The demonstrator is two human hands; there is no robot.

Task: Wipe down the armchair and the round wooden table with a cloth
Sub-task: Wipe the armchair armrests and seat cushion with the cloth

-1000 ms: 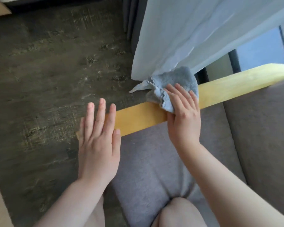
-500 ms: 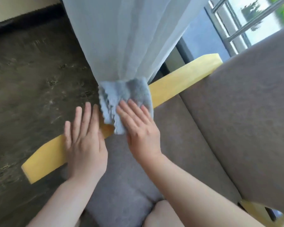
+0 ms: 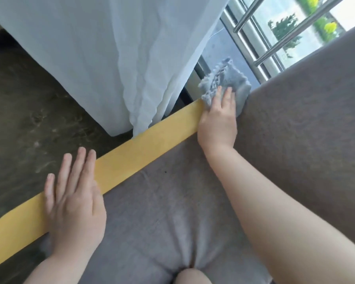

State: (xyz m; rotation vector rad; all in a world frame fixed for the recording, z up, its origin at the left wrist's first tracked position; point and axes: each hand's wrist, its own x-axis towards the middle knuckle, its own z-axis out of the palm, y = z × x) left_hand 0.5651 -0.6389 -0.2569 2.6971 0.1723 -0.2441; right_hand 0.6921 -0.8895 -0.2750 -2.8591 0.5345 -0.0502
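Up at the far end of the yellow wooden armrest [image 3: 152, 138], the right hand [image 3: 217, 121] presses a grey cloth [image 3: 228, 78] flat, fingers extended, beside the armchair backrest [image 3: 305, 124]. Nearer, the left hand [image 3: 74, 197] lies open, palm down, on the armrest.

Bright daylight from the window [image 3: 291, 33] far right | sheer curtain [image 3: 111, 58] glows, slightly overexposed | floor [image 3: 29, 119] left dim, smeared by blur | soft shadows | wide-angle bending at edges
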